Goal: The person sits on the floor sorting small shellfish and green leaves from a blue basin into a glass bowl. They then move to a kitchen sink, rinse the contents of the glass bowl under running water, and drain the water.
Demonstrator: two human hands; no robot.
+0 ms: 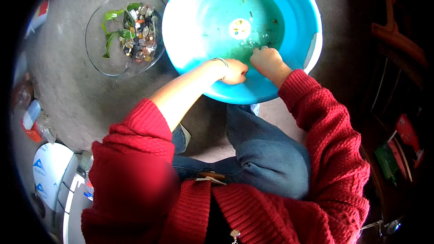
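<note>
A large blue plastic basin [301, 10] stands on the floor before me, holding greenish water with small bits of debris in it. My left hand [235, 72], with a bangle at the wrist, is curled at the basin's near inner side; whether its fingers hold anything is hidden. Close to its right, my right hand [268, 59] is bent over the water with its fingers curled, and a small pale piece seems to show at its fingers. To the left, a round clear glass bowl [89, 45] contains mixed small stones [145, 40] and a green plant cutting [108, 35].
Concrete floor [67, 84] surrounds the basin. Plastic packaging [32, 118] and a white printed sheet [51, 173] lie along the left edge. At the right are a dark wooden piece of furniture [396, 39] and red and green items [388, 159]. My knee is just below the basin.
</note>
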